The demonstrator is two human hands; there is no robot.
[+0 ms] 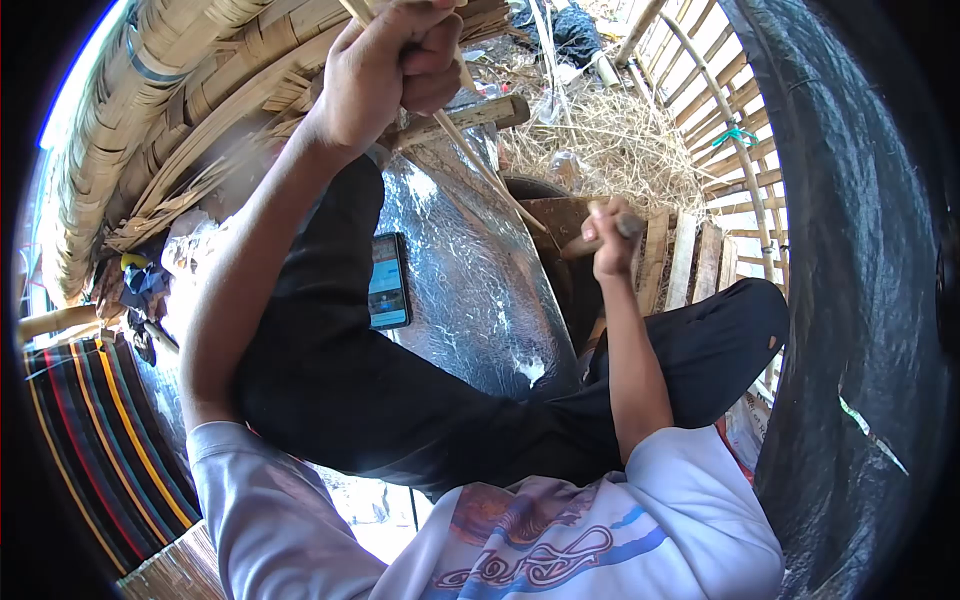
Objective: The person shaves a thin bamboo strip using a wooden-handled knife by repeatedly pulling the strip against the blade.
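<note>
My left hand (385,65) is raised at the top of the view, its fingers closed round a thin bamboo strip (485,168). The strip slants down to the right, and its lower end comes close to my right hand (612,238). That hand is a fist round a short, thick wooden handle (580,246); whether a blade is fixed to it I cannot make out. Below the left fist lies a thick split piece of wood (470,118). A phone (390,282) with its screen lit rests beside my left leg on a shiny dark sheet (465,290).
Woven bamboo baskets (160,100) crowd the upper left. Dry straw and shavings (610,145) cover the ground ahead, beside a bamboo slat fence (740,150). Dark plastic sheeting (850,250) hangs along the right. A striped cloth (105,440) lies at the left.
</note>
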